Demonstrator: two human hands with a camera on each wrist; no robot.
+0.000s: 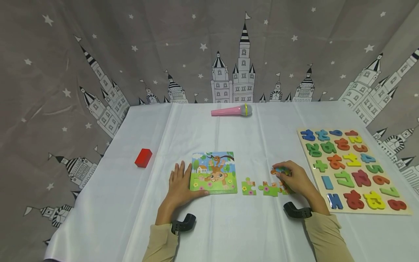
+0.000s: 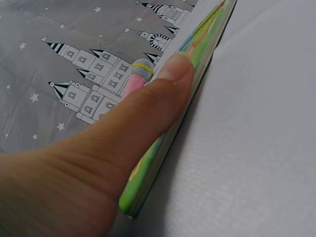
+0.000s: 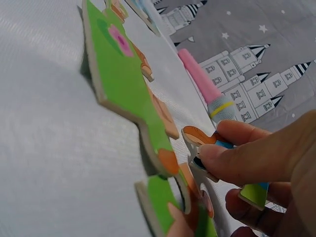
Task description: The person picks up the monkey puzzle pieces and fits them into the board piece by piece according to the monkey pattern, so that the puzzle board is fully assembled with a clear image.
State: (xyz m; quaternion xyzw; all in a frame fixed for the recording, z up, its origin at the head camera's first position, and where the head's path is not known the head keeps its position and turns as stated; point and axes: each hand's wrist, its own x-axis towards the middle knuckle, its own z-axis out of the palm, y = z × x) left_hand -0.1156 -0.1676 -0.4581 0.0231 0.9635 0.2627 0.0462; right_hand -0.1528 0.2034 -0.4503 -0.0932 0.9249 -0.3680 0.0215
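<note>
A square jigsaw puzzle [image 1: 214, 187] with a monkey picture lies near the middle of the table. My left hand [image 1: 179, 183] rests against its left side, fingers stretched out along the edge and the thumb [image 2: 170, 81] pressing on its front border. To the right, my right hand [image 1: 296, 178] pinches a jigsaw piece [image 3: 195, 136] with brown and blue on it between thumb and fingertips. A second piece with green and blue [image 3: 254, 195] shows among the lower fingers. Loose green pieces lie between the hands, one single [image 1: 248, 187] and others joined in a row [image 1: 270, 190], partly under my right hand.
A pink toy microphone [image 1: 229, 111] lies at the back of the table. On the left stands a red block [image 1: 143, 158]. At the right, a wooden board [image 1: 391, 212] carries coloured number and letter shapes. Behind the table hangs a grey curtain [image 1: 163, 32] with castles and stars.
</note>
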